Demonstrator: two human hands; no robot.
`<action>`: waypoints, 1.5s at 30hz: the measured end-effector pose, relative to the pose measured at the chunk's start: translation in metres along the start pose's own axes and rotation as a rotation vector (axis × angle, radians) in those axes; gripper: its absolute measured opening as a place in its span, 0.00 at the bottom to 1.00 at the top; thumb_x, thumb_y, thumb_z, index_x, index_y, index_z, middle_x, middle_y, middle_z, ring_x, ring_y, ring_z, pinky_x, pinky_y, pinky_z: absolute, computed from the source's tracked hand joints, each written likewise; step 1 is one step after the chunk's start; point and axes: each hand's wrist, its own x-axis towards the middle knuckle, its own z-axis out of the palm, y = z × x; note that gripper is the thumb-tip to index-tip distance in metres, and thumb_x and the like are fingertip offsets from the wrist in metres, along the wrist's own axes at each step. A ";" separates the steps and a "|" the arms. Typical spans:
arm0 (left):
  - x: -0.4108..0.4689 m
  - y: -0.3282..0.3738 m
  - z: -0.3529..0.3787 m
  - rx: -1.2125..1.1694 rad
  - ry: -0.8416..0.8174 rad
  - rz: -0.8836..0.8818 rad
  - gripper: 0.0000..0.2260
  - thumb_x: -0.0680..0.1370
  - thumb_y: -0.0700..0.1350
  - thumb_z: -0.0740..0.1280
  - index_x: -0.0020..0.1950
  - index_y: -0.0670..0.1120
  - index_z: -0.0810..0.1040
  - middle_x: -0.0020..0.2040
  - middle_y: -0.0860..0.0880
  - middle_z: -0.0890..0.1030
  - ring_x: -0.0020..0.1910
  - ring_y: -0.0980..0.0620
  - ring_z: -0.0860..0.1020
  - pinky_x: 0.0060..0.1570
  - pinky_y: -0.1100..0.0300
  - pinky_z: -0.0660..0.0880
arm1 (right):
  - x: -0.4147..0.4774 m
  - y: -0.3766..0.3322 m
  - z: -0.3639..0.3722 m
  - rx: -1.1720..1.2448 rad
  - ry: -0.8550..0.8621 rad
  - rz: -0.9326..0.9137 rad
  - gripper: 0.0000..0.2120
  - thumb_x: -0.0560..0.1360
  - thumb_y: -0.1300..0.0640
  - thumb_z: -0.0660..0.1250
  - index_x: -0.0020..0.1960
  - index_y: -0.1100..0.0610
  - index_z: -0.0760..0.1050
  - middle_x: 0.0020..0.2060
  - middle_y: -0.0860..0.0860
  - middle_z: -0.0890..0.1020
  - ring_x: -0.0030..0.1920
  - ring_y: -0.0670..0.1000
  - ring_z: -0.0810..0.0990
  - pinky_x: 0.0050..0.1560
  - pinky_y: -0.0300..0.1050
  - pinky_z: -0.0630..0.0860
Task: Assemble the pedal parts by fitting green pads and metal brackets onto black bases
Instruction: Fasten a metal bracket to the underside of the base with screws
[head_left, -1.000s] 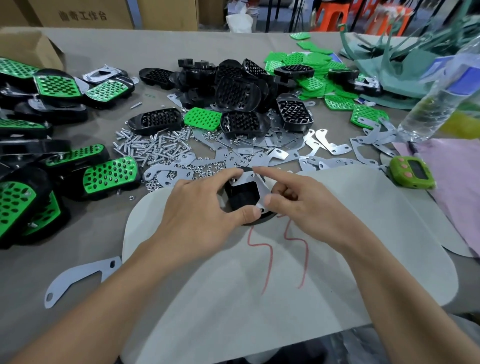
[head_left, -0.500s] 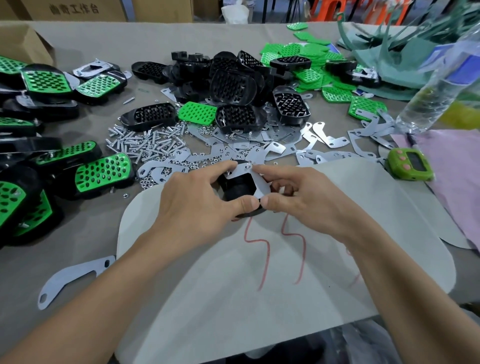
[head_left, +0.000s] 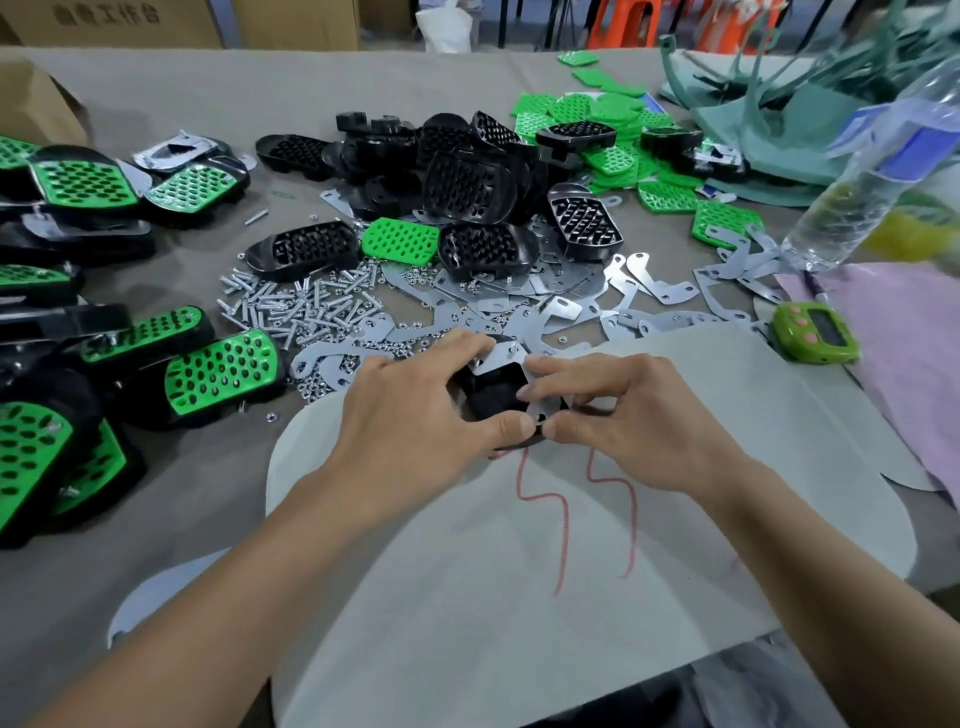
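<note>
Since a second ago my thumbs have closed in and now almost meet tip to tip at the near edge of the black base (head_left: 496, 397). The base sits at the far edge of the white sheet (head_left: 519, 623), as it did before. My left hand (head_left: 415, 415) curls round the base's left side, forefinger over the far edge. My right hand (head_left: 623, 410) pinches the metal bracket (head_left: 506, 356), which lies on top of the base and has slid toward its right side. The loose bracket (head_left: 150, 592) on the bench (head_left: 208, 104) by my left forearm is now half hidden under that arm.

As for writing, the cardboard box (head_left: 130, 21) at the far left carries dark printed characters, too blurred to read. Two red zigzag lines (head_left: 563, 525) are drawn on the sheet just below my thumbs. The bottle (head_left: 872, 182) on the right has a blue label and the green timer (head_left: 813, 332) a dark screen, neither legible.
</note>
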 end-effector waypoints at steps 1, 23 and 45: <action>0.000 -0.002 -0.002 0.000 -0.008 0.008 0.36 0.64 0.79 0.60 0.67 0.64 0.75 0.62 0.69 0.76 0.46 0.77 0.64 0.51 0.55 0.62 | 0.000 -0.001 0.000 -0.006 -0.008 -0.009 0.16 0.70 0.64 0.79 0.52 0.47 0.87 0.55 0.41 0.85 0.64 0.34 0.77 0.63 0.45 0.76; -0.024 0.020 0.008 -0.117 0.110 -0.055 0.07 0.70 0.49 0.80 0.42 0.58 0.83 0.37 0.59 0.77 0.39 0.58 0.72 0.37 0.65 0.64 | 0.022 -0.004 -0.017 0.006 -0.175 0.053 0.19 0.66 0.67 0.80 0.49 0.45 0.88 0.52 0.44 0.87 0.61 0.36 0.80 0.57 0.40 0.81; -0.034 0.035 0.019 -0.338 0.148 -0.368 0.11 0.72 0.45 0.78 0.35 0.61 0.85 0.31 0.64 0.81 0.31 0.64 0.77 0.34 0.73 0.69 | 0.019 -0.015 -0.011 -0.171 -0.127 -0.002 0.17 0.64 0.58 0.82 0.45 0.36 0.85 0.49 0.36 0.86 0.56 0.26 0.77 0.67 0.37 0.73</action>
